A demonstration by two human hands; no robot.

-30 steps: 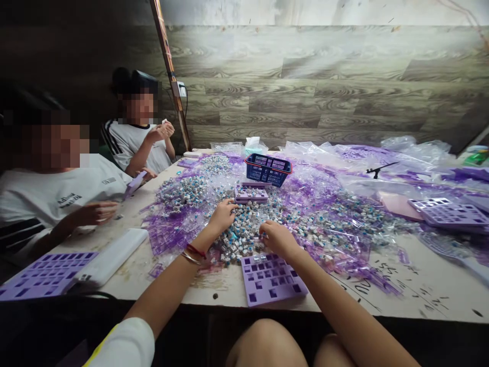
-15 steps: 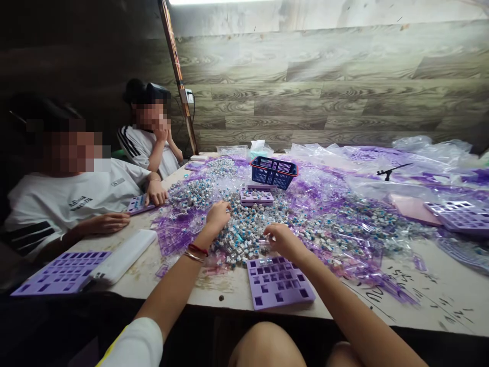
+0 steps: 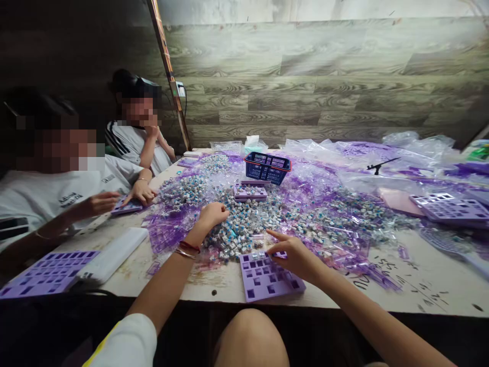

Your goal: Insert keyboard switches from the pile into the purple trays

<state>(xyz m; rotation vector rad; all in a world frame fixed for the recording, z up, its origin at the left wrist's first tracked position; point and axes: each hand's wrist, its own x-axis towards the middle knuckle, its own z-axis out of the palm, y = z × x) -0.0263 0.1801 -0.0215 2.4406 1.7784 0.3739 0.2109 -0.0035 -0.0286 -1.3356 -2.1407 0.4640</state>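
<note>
A pale purple keypad plate [image 3: 260,288] with rows of square holes lies near the table's front edge. Over its far edge is my right hand [image 3: 296,257], its index finger stretched out and its thumb low by the top row. Nothing shows between those fingers. Clear pieces seem to sit along that top row. My left hand [image 3: 212,215] is closed, fingers curled, above the heap of small white-and-blue keyboard switches [image 3: 244,232]. What it holds, if anything, is hidden.
Behind the heap stand a dark blue basket [image 3: 267,168] and a small purple tray [image 3: 250,192]. Purple clear plastic pieces [image 3: 164,234] lie around. At left are a white bar-shaped case [image 3: 114,255], another purple plate [image 3: 49,272] and two co-workers. More plates [image 3: 451,206] lie right.
My right hand has come nearer and over the plate's far edge, its index finger now extended. My left hand stays by the heap. The nearer co-worker's hand has lifted. The view has shifted slightly.
</note>
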